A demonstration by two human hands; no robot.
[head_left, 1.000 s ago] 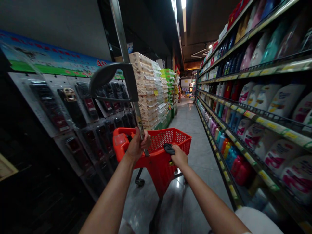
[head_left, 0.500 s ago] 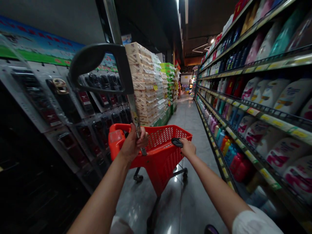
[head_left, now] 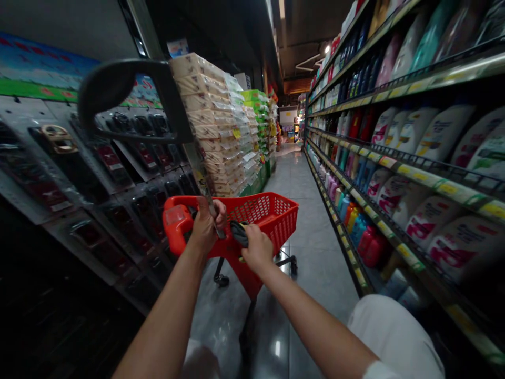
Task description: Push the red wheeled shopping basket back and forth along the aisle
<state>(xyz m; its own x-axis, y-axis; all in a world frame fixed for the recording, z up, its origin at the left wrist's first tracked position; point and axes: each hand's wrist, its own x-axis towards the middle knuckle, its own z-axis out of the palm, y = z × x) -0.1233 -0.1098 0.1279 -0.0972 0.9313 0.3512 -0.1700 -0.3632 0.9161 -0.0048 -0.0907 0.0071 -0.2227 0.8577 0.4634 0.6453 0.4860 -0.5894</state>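
My left hand (head_left: 207, 223) is wrapped round the lower end of a metal blade (head_left: 199, 168), which has a dark looped handle (head_left: 132, 101) at its top, like a large saw. In my right hand (head_left: 256, 247) is a dark folded object (head_left: 239, 233), its shape partly hidden by my fingers, with a bit of yellow-green showing. It is close beside the blade's end. Both hands are over the near side of a red shopping basket cart (head_left: 282, 216), whose visible inside holds nothing.
Packaged belts (head_left: 114, 158) hang on a rack at the left. Stacked tissue packs (head_left: 209, 126) stand beyond it. Shelves of bottles (head_left: 437, 134) line the right side. A tiled aisle floor (head_left: 315, 226) runs ahead, and my knee (head_left: 394, 331) is at the lower right.
My right hand has moved left with the dark object, close to my left hand and the blade's end. The view has shifted, so the cart and handle sit further left. My knee has come into view.
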